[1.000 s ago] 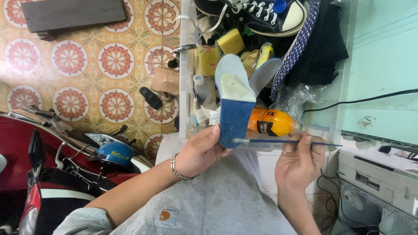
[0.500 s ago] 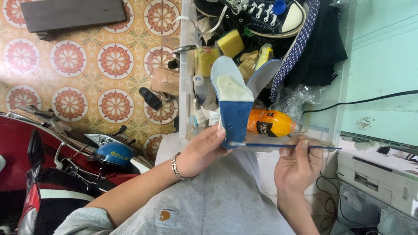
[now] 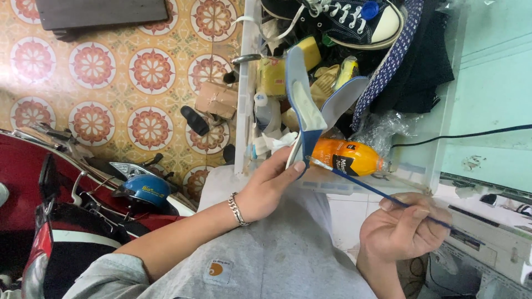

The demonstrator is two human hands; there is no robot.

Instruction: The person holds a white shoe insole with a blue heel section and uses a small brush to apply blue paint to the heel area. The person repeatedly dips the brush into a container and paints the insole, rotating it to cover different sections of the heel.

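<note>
Holding a blue insole (image 3: 302, 119) on edge over the lap, the left hand (image 3: 269, 185) pinches its lower end between thumb and fingers, while the right hand (image 3: 402, 230) grips a thin blue brush (image 3: 382, 194) like a pen, its tip touching the insole's lower edge. The work looks part done, I'd say: the upper face shows a pale, whitish patch, possibly glue or bare lining, and the brush is only at the bottom end, so the rest seems left to cover. I cannot tell if that patch is wet. The insole is slim, curved, blue at the rim. Behind it sits a cluttered bin (image 3: 243, 111) with an orange bottle (image 3: 346, 156), a yellow sponge (image 3: 272, 77) and a dark sneaker (image 3: 346, 19).
</note>
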